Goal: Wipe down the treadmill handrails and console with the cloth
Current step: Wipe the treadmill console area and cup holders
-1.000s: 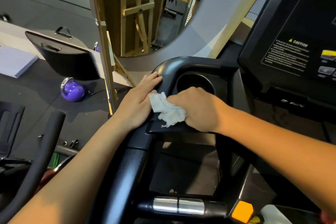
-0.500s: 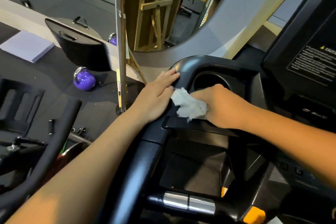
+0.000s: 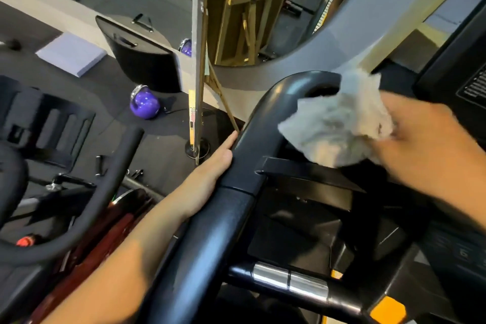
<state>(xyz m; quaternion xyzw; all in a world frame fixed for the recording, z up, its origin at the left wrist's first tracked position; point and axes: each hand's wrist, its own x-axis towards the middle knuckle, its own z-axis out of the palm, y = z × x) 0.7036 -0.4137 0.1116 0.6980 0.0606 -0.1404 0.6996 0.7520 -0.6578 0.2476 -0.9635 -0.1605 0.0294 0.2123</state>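
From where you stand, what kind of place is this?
Most likely a gym: a treadmill with a black handrail, a purple kettlebell on the dark floor mat, and what looks like an exercise bike.

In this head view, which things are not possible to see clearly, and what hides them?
1. Right hand: blurred by motion; its fingers are hidden behind the cloth that it holds.
2. Cup holder: mostly covered by the cloth.
3. Warning label on the console: cut off by the right edge, text too small to read.
4. Left hand: thumb not visible, seemingly behind the handrail.
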